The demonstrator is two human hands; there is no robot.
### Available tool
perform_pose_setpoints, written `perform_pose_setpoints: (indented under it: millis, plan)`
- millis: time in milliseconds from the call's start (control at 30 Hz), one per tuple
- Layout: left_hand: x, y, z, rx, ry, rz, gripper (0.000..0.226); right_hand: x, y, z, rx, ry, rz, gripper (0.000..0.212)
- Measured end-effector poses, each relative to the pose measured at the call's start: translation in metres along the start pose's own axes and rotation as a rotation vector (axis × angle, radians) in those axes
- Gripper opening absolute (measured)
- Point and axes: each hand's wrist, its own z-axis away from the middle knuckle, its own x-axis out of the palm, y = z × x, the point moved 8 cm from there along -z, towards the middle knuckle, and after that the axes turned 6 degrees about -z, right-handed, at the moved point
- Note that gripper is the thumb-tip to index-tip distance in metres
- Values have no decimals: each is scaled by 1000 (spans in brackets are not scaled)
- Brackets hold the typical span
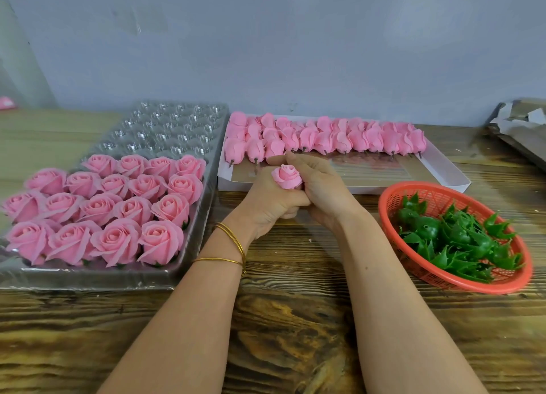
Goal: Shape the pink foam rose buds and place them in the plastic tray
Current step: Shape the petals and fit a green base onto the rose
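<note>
Peeking between grips (269, 207) (322, 192): rose bud (287, 180)

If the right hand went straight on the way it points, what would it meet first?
Probably the unshaped buds at the white box's left end, just beyond the right hand; depth is unclear.

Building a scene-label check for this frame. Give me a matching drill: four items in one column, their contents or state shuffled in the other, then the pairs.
1. clear plastic tray
2. white cardboard box
3. red basket
4. single rose bud

A. green plastic calyxes inside
B. gripped by left hand and right hand
C. unshaped buds lined along far side
D. near rows filled with shaped roses, far cells unfilled

Pairs: 1-D, 2-C, 3-A, 4-B
</note>
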Motion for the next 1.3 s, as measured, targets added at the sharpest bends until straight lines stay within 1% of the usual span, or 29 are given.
perform_pose_setpoints:
  millis: [100,200,300,367,433,500,600,667,733,800,933,1067,1200,1300]
  plan:
    - [1,0,0,-12,-1,1,38,-5,-3,0,-35,39,18,28]
    - [-1,-2,-1,-23,21,4,42,-9,-6,-2,-72,74,-118,24]
    - [0,-5,-2,-33,13,-7,52,-9,-13,-2,-128,61,-211,23]
    - [0,-7,-2,-44,3,-22,54,-7,-16,-1,-155,39,-196,24]
    - [-1,-9,-2,-49,8,-30,45,-3,-16,1,-176,17,-149,21]
    - [-2,-8,-3,-34,18,-48,27,2,-14,3,-189,-16,-93,14]
    - [-2,-7,-3,-27,38,-63,31,5,-12,3,-197,-27,-17,8]
    - [-2,-5,-3,-19,37,-79,26,4,-11,2,-206,-13,4,12]
    - [-3,-5,-3,-18,51,-102,31,4,-11,2,-215,-9,40,19]
    - [-5,-6,-4,-16,82,-121,27,5,-11,2,-225,-19,71,22]
    - [-9,-7,-4,-33,139,-121,26,7,-11,2,-221,-44,78,24]
    - [-9,-6,-3,-18,164,-114,18,10,-7,2,-180,-93,91,18]
    - [-14,-2,-2,25,284,-150,5,14,-1,2,-115,-143,97,18]
    - [-20,-7,-7,24,371,-143,11,16,5,2,-46,-180,78,24]
